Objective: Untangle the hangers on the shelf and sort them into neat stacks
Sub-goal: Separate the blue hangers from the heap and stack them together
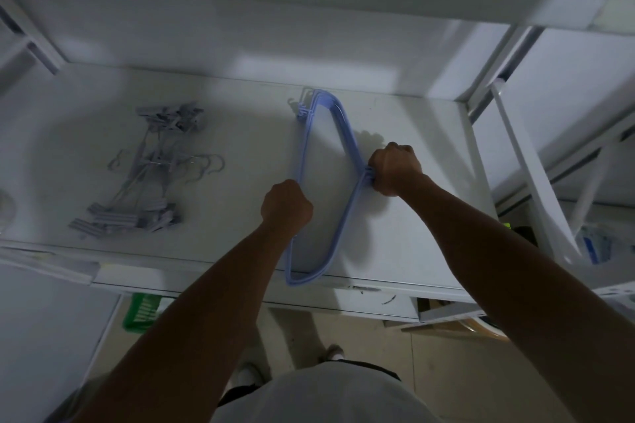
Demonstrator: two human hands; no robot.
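Reaches both arms forward over white shelf (429, 203). Grips blue hangers (346, 125) lying flat mid-shelf: left hand (287, 204) fisted round long bar, right hand (395, 168) clenched round neck. Sees one blue stack, one grey clip-hanger pile (151, 165) well left; cannot tell hangers per group.

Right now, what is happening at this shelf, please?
A person stands at a white shelf and holds a stack of light-blue plastic hangers with both hands. The left hand grips the straight bottom bars; the right hand grips the neck, where the shoulders meet. A heap of grey clip hangers lies apart, further left on the shelf.
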